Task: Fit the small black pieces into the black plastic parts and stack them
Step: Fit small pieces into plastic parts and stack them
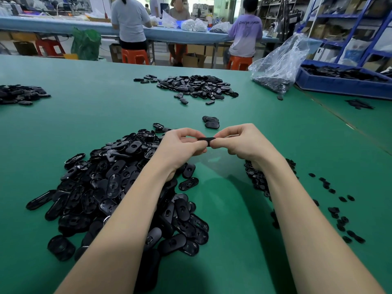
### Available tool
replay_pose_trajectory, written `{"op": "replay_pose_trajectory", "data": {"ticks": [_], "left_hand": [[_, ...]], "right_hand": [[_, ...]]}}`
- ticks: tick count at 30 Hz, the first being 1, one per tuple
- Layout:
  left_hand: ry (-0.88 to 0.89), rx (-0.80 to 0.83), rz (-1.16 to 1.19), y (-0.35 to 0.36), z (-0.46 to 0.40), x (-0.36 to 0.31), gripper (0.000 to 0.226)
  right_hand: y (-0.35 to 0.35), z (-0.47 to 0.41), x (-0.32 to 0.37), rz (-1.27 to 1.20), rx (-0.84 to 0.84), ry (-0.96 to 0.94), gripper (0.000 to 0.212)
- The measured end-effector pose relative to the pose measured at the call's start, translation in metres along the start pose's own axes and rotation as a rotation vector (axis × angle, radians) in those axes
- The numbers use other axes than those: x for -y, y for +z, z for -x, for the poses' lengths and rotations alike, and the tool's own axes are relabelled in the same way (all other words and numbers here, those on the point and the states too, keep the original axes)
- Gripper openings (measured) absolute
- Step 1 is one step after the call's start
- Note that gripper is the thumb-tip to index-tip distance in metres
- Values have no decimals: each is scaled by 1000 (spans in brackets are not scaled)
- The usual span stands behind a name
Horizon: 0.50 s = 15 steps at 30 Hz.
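**Seating the insert squarely**

Pinching one black plastic part (205, 140) from both ends, the left hand (180, 148) and right hand (239, 143) hold it above the green table (222, 209), just short of the stacked parts (211, 122) at twelve o'clock. Whether a small piece sits inside is hidden. Press evenly, thumbs opposed, before stacking; loose parts (118, 187) lie at eight o'clock, small pieces (257, 179) at four.

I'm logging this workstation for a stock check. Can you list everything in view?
oval part: one, black, pinched between both hands
near pile: one, black, under the left arm
small pieces: scattered, black, near right
small stack: one, black, beyond the hands
far pile: one, black, table centre
left pile: one, black, far left
plastic bag: one, clear, far right
crate: one, blue, far right
table: green
left hand, right hand: both pinching the part
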<state>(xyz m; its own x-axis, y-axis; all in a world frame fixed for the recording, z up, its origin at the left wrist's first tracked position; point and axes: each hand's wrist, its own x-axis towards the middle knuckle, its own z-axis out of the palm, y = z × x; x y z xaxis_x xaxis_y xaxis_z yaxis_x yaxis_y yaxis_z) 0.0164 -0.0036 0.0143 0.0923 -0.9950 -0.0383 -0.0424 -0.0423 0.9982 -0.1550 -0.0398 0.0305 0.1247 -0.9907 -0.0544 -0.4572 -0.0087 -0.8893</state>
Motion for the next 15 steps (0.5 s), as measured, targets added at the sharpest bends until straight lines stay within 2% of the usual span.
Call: {"op": "replay_pose_trajectory", "data": {"ticks": [10,15], "left_hand": [[8,-41,-79,1,-2,3,14],[11,-113,-91,6,-3,5,17]], "right_hand": [[7,-4,-2,71,-61,-53,13],[9,-5,-8,50,-81,-82,17]]}}
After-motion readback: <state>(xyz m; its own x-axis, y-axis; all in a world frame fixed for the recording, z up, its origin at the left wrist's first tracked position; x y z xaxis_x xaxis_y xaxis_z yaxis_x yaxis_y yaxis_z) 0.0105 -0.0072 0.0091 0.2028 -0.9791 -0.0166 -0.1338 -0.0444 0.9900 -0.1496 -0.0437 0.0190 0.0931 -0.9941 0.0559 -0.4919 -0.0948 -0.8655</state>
